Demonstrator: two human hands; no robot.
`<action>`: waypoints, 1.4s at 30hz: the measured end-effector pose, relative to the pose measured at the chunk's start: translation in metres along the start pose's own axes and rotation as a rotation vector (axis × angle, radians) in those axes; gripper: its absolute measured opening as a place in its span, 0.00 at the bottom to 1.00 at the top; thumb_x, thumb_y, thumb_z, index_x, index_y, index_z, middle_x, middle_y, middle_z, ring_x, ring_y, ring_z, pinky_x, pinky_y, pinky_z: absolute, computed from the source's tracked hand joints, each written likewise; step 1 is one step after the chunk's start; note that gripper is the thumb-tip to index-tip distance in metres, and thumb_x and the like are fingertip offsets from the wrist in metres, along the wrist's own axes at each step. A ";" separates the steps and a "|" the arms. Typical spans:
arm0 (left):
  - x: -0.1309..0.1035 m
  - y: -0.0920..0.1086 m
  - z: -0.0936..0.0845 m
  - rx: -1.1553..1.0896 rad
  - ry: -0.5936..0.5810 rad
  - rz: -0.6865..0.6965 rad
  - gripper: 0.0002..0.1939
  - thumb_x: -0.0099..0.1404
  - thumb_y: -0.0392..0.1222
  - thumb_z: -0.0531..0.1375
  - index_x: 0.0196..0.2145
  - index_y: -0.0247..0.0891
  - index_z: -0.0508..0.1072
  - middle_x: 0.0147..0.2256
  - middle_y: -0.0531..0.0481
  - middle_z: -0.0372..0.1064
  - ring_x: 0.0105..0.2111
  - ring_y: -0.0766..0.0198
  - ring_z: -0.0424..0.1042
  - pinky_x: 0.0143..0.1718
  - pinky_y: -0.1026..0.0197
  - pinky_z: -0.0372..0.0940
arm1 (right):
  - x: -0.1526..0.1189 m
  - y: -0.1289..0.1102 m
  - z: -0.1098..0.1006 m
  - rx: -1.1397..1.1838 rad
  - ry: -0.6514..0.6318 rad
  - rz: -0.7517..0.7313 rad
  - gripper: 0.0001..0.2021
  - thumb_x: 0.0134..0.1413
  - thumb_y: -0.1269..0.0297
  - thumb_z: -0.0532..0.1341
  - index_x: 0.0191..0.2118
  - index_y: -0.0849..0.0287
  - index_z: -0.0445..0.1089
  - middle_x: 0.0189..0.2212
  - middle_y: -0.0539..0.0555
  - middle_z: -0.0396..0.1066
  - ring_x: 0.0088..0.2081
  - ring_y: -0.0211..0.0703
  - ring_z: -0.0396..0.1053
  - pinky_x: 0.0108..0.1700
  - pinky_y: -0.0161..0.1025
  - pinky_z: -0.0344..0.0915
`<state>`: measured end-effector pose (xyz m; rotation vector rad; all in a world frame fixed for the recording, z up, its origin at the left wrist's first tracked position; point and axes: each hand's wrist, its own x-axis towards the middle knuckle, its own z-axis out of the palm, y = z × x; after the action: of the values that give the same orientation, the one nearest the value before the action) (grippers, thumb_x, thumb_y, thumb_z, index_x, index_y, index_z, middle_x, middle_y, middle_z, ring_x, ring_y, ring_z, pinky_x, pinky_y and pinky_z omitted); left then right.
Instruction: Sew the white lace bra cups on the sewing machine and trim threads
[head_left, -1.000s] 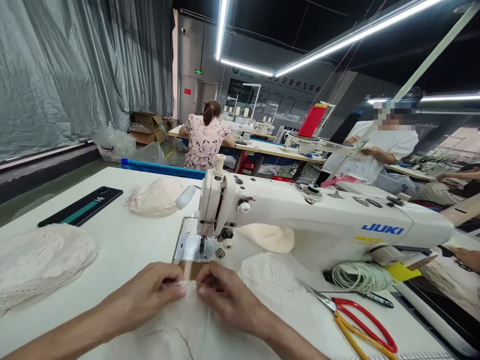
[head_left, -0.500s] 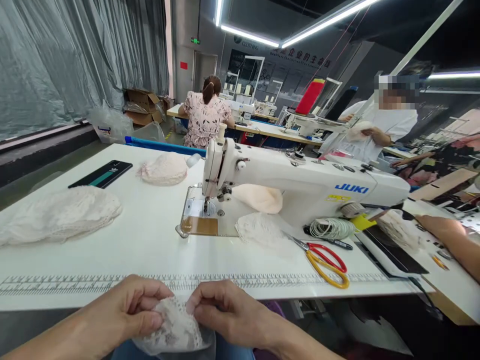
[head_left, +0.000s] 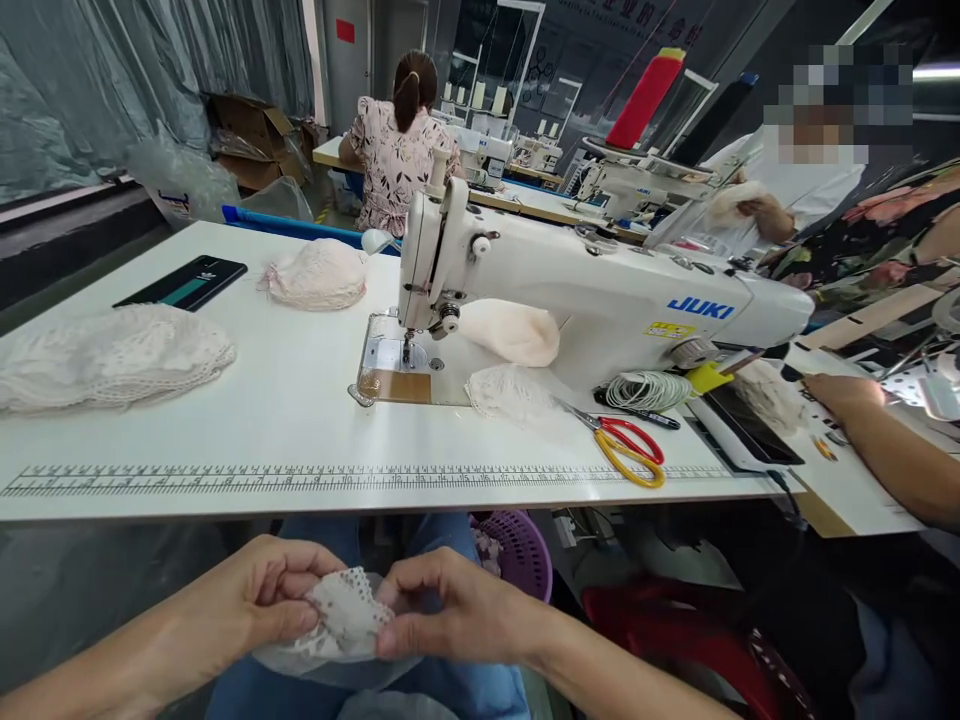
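Over my lap, just below the table's front edge, a piece of white lace fabric (head_left: 346, 612) is bunched between both hands. My left hand (head_left: 281, 592) pinches its left side between thumb and curled fingers. On the right side, the thumb and forefinger of my right hand (head_left: 442, 605) are closed on the lace. Sheer cloth hangs beneath the fingers. Beyond the edge stands a white sewing machine (head_left: 585, 280), with a cream cup-shaped piece (head_left: 517, 333) and a lace piece (head_left: 510, 393) beside its needle plate.
Scissors (head_left: 634, 450) and a coil of cord (head_left: 649, 390) lie on the right. On the left are a lace stack (head_left: 112, 355), a pale pink stack (head_left: 319, 275) and a dark phone (head_left: 187, 283). A purple basket (head_left: 525, 555) stands under the table. Other people sit or stand nearby.
The view has tilted down, so the table appears higher and more of my lap and the purple basket show. Both hands still hold the lace, its grip slightly shifted.
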<state>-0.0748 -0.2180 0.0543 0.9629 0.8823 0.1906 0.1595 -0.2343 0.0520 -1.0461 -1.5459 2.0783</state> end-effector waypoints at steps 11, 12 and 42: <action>0.021 -0.026 0.009 0.067 0.062 0.014 0.28 0.45 0.65 0.66 0.25 0.34 0.72 0.20 0.55 0.64 0.22 0.68 0.60 0.25 0.67 0.53 | 0.000 0.013 -0.008 -0.114 -0.082 0.043 0.05 0.49 0.68 0.64 0.31 0.64 0.71 0.22 0.46 0.62 0.25 0.31 0.57 0.29 0.28 0.56; 0.023 -0.028 0.010 0.076 0.067 0.008 0.28 0.45 0.65 0.66 0.25 0.34 0.72 0.19 0.56 0.63 0.21 0.69 0.58 0.24 0.67 0.52 | -0.001 0.014 -0.011 -0.126 -0.081 0.035 0.04 0.49 0.69 0.64 0.32 0.64 0.72 0.23 0.46 0.63 0.25 0.31 0.58 0.29 0.29 0.56; 0.021 -0.020 0.020 0.350 0.243 0.029 0.13 0.49 0.48 0.62 0.29 0.36 0.76 0.24 0.55 0.63 0.28 0.63 0.59 0.29 0.66 0.52 | 0.015 0.037 0.002 -0.187 0.100 -0.007 0.18 0.49 0.52 0.65 0.23 0.62 0.62 0.19 0.43 0.53 0.23 0.30 0.49 0.23 0.30 0.46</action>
<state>-0.0510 -0.2321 0.0318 1.2969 1.1493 0.1832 0.1539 -0.2387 0.0131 -1.1882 -1.7161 1.8739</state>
